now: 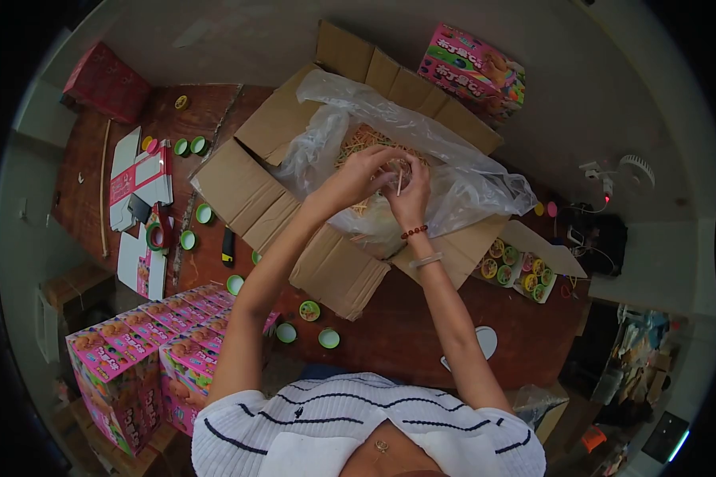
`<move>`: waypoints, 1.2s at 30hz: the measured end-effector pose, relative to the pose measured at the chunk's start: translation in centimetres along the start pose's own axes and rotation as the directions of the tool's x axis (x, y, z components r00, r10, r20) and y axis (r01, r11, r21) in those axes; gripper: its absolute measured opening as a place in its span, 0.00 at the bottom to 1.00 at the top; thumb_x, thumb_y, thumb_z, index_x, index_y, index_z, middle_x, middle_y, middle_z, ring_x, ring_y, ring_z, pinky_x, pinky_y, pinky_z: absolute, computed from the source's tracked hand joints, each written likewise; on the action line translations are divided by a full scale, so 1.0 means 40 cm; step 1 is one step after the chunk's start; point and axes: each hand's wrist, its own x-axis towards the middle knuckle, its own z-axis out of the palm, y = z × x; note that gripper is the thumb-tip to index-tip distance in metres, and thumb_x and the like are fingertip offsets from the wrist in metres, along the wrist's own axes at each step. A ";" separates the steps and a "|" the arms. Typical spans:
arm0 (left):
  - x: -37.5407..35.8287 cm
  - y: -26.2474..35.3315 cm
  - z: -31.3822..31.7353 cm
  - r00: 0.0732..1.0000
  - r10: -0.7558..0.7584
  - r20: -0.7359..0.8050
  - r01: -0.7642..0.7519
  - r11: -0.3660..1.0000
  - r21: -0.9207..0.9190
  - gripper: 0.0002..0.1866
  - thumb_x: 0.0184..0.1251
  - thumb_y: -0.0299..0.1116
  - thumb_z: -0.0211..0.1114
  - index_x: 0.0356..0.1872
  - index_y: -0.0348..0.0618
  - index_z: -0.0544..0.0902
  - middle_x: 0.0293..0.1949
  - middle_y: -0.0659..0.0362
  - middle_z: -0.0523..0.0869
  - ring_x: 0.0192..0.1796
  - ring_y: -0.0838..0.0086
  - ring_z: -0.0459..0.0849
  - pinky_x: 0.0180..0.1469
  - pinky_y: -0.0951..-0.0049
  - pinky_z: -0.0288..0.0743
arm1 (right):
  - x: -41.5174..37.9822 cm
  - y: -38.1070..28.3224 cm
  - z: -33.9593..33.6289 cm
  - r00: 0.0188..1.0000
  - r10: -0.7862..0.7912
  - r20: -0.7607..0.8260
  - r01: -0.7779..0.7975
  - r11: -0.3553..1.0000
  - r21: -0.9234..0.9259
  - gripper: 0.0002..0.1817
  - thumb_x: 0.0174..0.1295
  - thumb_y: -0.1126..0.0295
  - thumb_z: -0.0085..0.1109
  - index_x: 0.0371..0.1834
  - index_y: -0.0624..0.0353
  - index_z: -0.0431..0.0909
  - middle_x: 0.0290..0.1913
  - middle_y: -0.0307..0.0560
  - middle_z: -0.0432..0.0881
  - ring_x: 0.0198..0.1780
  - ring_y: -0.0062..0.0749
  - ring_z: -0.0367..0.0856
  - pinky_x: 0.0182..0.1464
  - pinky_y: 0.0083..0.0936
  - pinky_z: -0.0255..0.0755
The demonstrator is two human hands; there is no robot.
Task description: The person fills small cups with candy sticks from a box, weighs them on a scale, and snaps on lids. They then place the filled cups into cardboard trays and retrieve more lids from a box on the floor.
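Observation:
My left hand (366, 168) and my right hand (410, 197) meet over an open cardboard box (247, 195) lined with a clear plastic bag (477, 187). Many thin, pale orange and greenish sticks (362, 141) lie in the bag. A few short pale sticks (399, 183) show between my hands, against the curled fingers of my right hand. Bent fingers of my left hand come close to them from the left; whatever those fingertips pinch is hidden. A beaded bracelet and a pale bangle circle my right wrist.
Green-rimmed cups (328, 338) stand about the brown table (390, 326). Pink printed cartons (127, 358) are stacked at the left front; another pink pack (473, 71) stands behind the box. A cutter (228, 246) lies left of the flaps. Filled cups sit in a tray (533, 290) at right.

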 end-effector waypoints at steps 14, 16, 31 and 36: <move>-0.019 -0.078 0.022 0.990 -0.140 -0.021 0.139 0.989 -0.053 0.13 0.63 0.28 0.68 0.48 0.41 0.87 0.42 0.51 0.90 0.42 0.58 0.89 0.47 0.62 0.82 | 0.013 0.047 0.094 0.986 0.153 0.065 -0.165 0.861 0.482 0.25 0.47 0.83 0.70 0.51 0.58 0.76 0.51 0.42 0.80 0.52 0.27 0.79 0.55 0.24 0.74; -0.036 -0.087 0.042 0.994 0.065 -0.091 -0.068 0.997 -0.028 0.12 0.62 0.29 0.69 0.46 0.42 0.88 0.44 0.52 0.90 0.47 0.58 0.88 0.50 0.61 0.81 | 0.019 0.099 0.094 0.972 0.117 0.204 -0.199 0.870 0.451 0.23 0.50 0.84 0.68 0.51 0.60 0.76 0.52 0.43 0.80 0.53 0.28 0.79 0.57 0.25 0.74; -0.068 -0.063 0.086 0.990 -0.073 0.124 0.051 0.983 0.176 0.24 0.67 0.30 0.62 0.65 0.44 0.74 0.63 0.49 0.80 0.67 0.53 0.77 0.71 0.54 0.67 | -0.004 0.106 0.077 0.966 0.090 0.243 -0.142 0.968 0.209 0.23 0.69 0.76 0.58 0.67 0.64 0.68 0.62 0.51 0.76 0.61 0.34 0.77 0.64 0.31 0.72; -0.111 -0.072 0.110 1.000 0.016 0.007 -0.018 0.947 0.321 0.27 0.75 0.40 0.57 0.72 0.44 0.69 0.75 0.49 0.68 0.79 0.54 0.60 0.80 0.44 0.47 | -0.019 0.048 0.053 0.990 -0.010 0.138 -0.024 0.970 0.243 0.21 0.69 0.73 0.59 0.63 0.65 0.73 0.60 0.52 0.79 0.61 0.35 0.77 0.63 0.31 0.72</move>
